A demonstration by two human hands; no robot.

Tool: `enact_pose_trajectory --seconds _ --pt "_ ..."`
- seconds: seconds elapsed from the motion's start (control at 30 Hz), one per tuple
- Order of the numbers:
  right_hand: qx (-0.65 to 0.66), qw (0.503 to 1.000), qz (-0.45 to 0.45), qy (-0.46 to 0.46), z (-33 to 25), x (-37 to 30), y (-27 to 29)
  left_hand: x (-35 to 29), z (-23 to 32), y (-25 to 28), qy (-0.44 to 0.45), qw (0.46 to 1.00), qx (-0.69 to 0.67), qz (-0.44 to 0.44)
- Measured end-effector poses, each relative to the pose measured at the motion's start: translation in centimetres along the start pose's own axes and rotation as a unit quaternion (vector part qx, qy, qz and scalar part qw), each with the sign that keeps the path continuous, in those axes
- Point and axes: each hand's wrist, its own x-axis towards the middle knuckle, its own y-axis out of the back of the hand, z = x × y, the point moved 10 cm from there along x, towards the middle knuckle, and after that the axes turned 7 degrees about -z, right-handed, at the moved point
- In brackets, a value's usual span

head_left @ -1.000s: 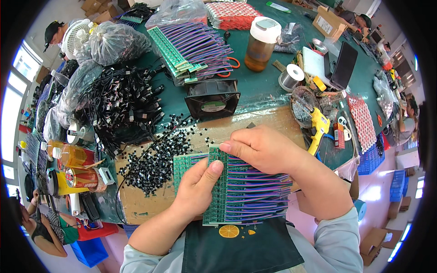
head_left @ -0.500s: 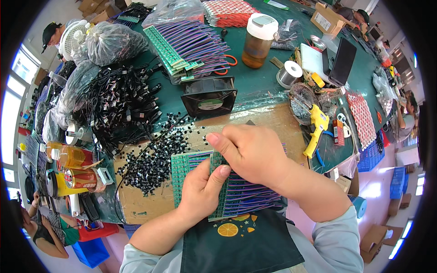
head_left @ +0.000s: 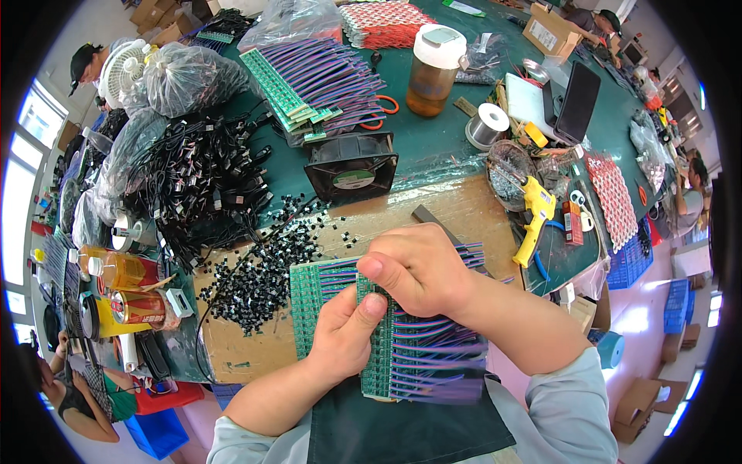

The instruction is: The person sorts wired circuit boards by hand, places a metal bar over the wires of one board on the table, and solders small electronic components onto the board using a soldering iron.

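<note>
Left grip (head_left: 344, 332) is clamped on a green board panel (head_left: 377, 356), thumb on its face — panel is over the lap at the desk's near edge, purple-blue wires (head_left: 433, 352) running off to the right. Right grip (head_left: 421, 271) is curled at the panel's upper end; can't tell what the fingers pinch. Vs half a second ago: right thumb is lower, panel's bottom edge is lower and now hides the orange-slice print on the apron (head_left: 394, 433); bottom wires are blurred. More of the dark bar (head_left: 437, 220) shows behind the right grip. Second panel (head_left: 307, 290) lies under the left side, same spot.

Labels — round green one on the black fan (head_left: 321, 174), white one on the carton (head_left: 545, 32), printing on the red can (head_left: 137, 307) and small red box (head_left: 573, 223); mostly too small to read.
</note>
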Motion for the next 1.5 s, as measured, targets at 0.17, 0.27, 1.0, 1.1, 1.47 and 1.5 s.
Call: enact_pose_trajectory --seconds 0.17,0.27,1.0,1.1,1.47,1.5 --pt "0.014 0.992 -0.05 -0.116 1.1 0.8 0.8 0.3 0.8 1.6 0.028 0.998 -0.01 0.056" --pt "0.037 0.983 -0.085 -0.16 2.1 0.3 1.7 0.3 3.5 3.1 -0.005 0.996 0.055 0.077" --pt "-0.089 0.989 -0.002 -0.12 -1.6 3.5 5.3 2.4 6.0 0.7 -0.017 0.996 0.077 0.047" --pt "-0.169 0.968 0.179 -0.048 -3.0 2.1 10.3 4.7 9.2 3.1 -0.037 0.982 0.134 0.129" --pt "-0.132 0.983 -0.061 -0.111 1.7 -1.9 0.7 22.9 24.7 17.2 -0.182 0.828 0.43 0.311" --pt "-0.127 0.983 -0.062 -0.116 2.7 -2.3 -0.4 22.5 25.5 16.5 -0.132 0.655 0.634 0.39"
